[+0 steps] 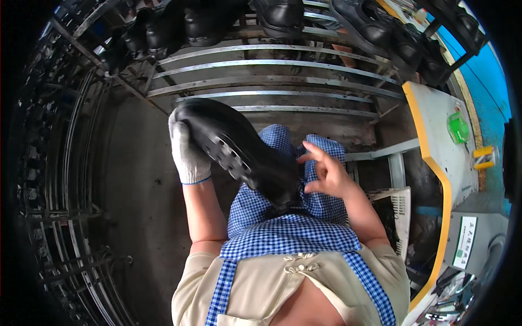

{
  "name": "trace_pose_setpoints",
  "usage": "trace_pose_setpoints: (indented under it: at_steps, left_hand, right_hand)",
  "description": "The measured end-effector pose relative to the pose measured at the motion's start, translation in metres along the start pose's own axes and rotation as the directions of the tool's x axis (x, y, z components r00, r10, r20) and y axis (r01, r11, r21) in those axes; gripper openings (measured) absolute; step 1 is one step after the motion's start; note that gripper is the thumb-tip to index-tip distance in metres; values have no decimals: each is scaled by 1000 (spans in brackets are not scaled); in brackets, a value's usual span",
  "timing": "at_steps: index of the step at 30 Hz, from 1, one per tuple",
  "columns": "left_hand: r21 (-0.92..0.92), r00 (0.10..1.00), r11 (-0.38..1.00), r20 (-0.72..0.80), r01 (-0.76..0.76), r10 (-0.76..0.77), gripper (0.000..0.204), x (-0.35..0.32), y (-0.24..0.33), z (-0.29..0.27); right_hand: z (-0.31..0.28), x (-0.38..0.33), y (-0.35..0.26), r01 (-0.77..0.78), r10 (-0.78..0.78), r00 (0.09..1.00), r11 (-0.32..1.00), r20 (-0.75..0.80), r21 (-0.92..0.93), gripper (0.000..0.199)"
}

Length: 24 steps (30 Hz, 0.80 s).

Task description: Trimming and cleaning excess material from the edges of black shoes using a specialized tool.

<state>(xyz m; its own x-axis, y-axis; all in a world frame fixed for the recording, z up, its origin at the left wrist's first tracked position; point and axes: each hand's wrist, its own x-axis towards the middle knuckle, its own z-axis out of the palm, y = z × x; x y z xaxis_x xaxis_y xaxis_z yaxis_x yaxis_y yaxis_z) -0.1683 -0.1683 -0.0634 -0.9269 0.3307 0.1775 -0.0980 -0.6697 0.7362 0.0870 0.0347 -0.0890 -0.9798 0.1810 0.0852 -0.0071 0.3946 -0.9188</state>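
A black shoe (234, 138) with a lugged sole hangs tilted in front of my lap. My left hand (185, 149), in a white knitted glove with a blue cuff, grips it by its upper left end. The shoe's studded sole edge faces down and to the left, and its other end reaches down over my blue checked apron (293, 231). Beside that lower end, to the right, my bare right hand (325, 169) is slightly blurred. Its fingers are spread and bent, with nothing seen in them.
Ahead stands a metal rack (261, 81) with several black shoes (277, 16) on top. More racks (70, 217) line the left. On the right is a yellow-edged table (435, 114) with a green container (458, 128) and a yellow roll (485, 157); a white plastic crate (401, 217) sits below.
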Motion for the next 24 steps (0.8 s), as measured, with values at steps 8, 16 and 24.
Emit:
trace_pose_setpoints:
  at_steps: [8,16,24]
  left_hand:
    - [-275,932,905,-71,324,-355,49,7,-31,-26]
    - [89,906,903,21,420,-424,41,-20,10,-44]
    - [-25,802,807,132,591,-583,71,-68,31,-98]
  right_hand:
    - [13,23,-25,251,-212,964,927,-162,279,94]
    - [-29,65,9,-64,200,977,592,-70,804,31]
    - [-2,116,-44,194,-198,978,769,-61,609,86]
